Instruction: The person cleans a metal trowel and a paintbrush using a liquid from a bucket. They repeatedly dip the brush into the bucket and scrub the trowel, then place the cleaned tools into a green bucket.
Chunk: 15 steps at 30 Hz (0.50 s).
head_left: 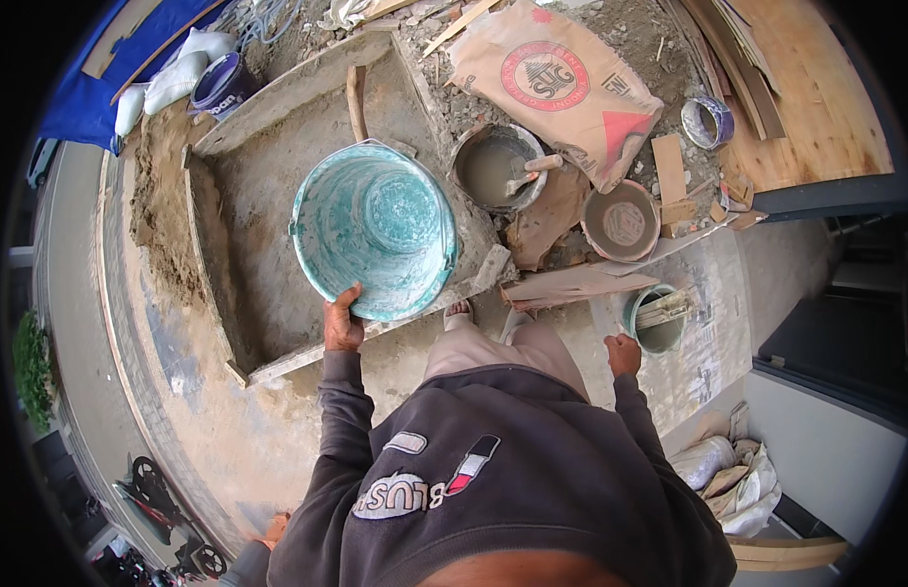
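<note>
One hand, the left hand, gripped the near rim of the empty teal plastic bucket at frame centre, probably light, stiff, and grit-slick; the right hand hung loosely closed, empty.

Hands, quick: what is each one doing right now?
Left hand: closed on the rim of the green bucket.
Right hand: holds nothing, looks loosely fisted.

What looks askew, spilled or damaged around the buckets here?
The left hand grips the rim of a green bucket, tipped so its paint-streaked inside faces up, over the wooden mixing box. A torn paper sack lies slumped on rubble. The right hand is closed, holding nothing.
</note>
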Tool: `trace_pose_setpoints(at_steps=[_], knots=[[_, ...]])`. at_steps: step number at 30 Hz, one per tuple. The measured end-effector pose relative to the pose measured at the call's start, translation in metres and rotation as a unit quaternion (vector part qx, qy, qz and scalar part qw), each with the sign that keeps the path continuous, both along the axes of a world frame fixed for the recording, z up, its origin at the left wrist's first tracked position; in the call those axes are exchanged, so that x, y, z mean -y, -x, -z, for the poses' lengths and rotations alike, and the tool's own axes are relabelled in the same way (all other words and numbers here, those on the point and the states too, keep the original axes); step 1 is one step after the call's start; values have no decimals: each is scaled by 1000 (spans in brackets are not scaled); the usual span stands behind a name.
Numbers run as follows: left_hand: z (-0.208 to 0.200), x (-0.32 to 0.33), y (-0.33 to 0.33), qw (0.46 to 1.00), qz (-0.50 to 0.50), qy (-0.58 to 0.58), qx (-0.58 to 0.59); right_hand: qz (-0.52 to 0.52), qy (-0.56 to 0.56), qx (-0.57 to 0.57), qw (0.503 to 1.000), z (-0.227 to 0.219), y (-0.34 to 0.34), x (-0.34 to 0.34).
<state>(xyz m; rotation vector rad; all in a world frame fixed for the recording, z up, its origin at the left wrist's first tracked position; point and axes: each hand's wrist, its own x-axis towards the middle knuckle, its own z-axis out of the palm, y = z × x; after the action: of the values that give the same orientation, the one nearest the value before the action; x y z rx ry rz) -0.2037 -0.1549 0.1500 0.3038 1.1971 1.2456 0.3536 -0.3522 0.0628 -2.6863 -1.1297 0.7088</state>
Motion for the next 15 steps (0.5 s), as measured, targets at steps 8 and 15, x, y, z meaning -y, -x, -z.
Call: trace_pose_setpoints(at_steps=[8,15], knots=[[5,-15,3,985,53,-8,-161,-33,98,-31,994,30,5,132],[-7,-27,-17,985,50,-6,-164,-26,140,-18,990,33,24,127]])
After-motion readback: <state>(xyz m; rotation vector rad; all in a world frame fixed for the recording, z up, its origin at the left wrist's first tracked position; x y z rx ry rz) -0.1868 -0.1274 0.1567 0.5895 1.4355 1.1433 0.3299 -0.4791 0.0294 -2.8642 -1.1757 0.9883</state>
